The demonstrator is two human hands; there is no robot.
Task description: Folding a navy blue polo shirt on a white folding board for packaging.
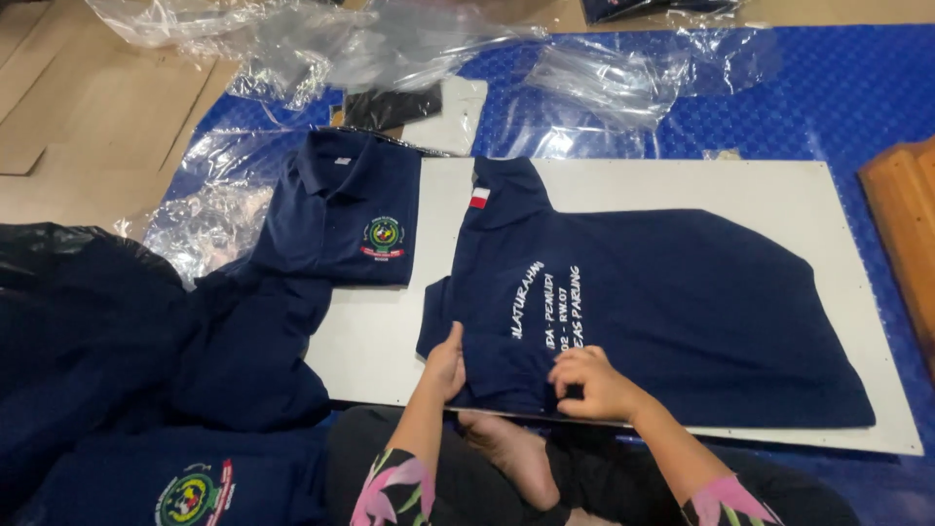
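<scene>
A navy polo shirt (672, 312) lies back side up on a white board (838, 205), with white lettering across its back and a small red and white patch on one sleeve. My left hand (446, 362) pinches the shirt's near sleeve edge. My right hand (592, 382) grips a fold of the fabric at the near edge, beside the lettering. Both hands are close together at the board's front edge.
A folded navy polo with a round crest (346, 209) lies left of the board. A heap of navy shirts (127, 351) sits at my left. Clear plastic bags (390, 49) lie at the back on a blue mat (857, 97). A wooden piece (906, 224) stands at the right.
</scene>
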